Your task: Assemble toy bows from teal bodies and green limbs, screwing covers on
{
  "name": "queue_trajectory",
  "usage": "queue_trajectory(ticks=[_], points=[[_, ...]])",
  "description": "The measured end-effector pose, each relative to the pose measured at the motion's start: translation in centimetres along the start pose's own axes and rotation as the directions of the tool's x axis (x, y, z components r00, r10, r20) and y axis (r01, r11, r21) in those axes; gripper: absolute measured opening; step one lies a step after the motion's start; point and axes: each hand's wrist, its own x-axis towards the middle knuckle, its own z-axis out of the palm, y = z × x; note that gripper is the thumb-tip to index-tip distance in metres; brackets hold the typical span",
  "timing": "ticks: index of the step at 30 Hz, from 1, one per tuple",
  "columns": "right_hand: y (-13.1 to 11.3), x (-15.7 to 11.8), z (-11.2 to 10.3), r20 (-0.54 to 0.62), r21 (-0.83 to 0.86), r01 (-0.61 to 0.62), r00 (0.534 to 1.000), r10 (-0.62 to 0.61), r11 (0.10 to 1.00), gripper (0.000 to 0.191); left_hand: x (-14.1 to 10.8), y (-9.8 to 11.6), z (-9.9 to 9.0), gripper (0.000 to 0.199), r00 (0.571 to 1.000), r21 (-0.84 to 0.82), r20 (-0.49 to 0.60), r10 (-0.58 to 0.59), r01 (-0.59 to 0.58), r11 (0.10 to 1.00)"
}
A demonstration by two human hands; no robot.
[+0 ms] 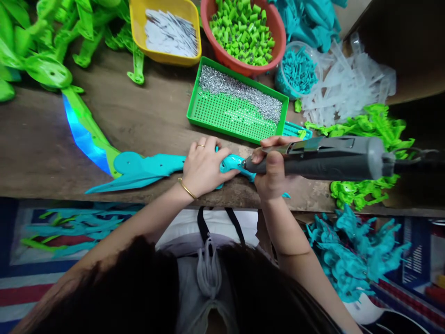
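Note:
A long turquoise and green plastic toy bow (pixel 149 168) lies along the table's front edge, with a blue-lit panel in its left arm. My left hand (pixel 205 162) rests over its turquoise handle, fingers wrapped round it and pressing it to the table. In my right hand (pixel 273 169) is a dark grey electric screwdriver (pixel 323 158), held nearly level. Its tip points left and meets the handle just beside my left thumb. The screw, if any, under the tip is too small to make out.
Beyond the hands stand a green tray (pixel 225 111) of small screws, a yellow bin (pixel 166 56) of white strips and a red bowl (pixel 243 68) of green pieces. Green parts (pixel 48 69) pile up at back left. Clear plastic parts (pixel 351 83) and green parts lie right; turquoise parts (pixel 358 255) sit below.

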Motion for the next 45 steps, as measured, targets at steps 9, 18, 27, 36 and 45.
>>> queue_trajectory(ticks=[9, 18, 27, 36, 45], points=[[-0.4, 0.4, 0.1, -0.031, -0.033, 0.013, 0.999, -0.014, 0.999, 0.028, 0.0, 0.1, 0.0, 0.041, 1.000, -0.016, -0.019, 0.004, -0.004, 1.000], [0.0, 0.0, -0.1, 0.024, 0.006, 0.012, 1.000, -0.012, 1.000, 0.025, -0.1, 0.0, 0.1, 0.041, 1.000, 0.015, -0.023, 0.016, -0.016, 1.000], [2.0, -0.8, -0.8, 0.032, -0.132, 0.006, 0.999, -0.002, 0.991, 0.028, 0.0, 0.0, 0.1, 0.041, 1.000, 0.002, -0.016, 0.010, -0.010, 1.000], [-0.3, 1.4, 1.3, -0.064, -0.137, -0.053, 0.997, 0.045, 0.989, 0.032, -0.1, -0.1, 0.3, 0.043, 0.999, -0.004, -0.026, 0.023, -0.023, 1.000], [6.9, 10.0, 4.6, -0.315, -0.192, 0.029, 0.945, -0.089, 0.981, 0.032, -0.1, -0.2, 0.3, 0.044, 0.999, 0.041, -0.021, 0.028, -0.027, 0.999]])
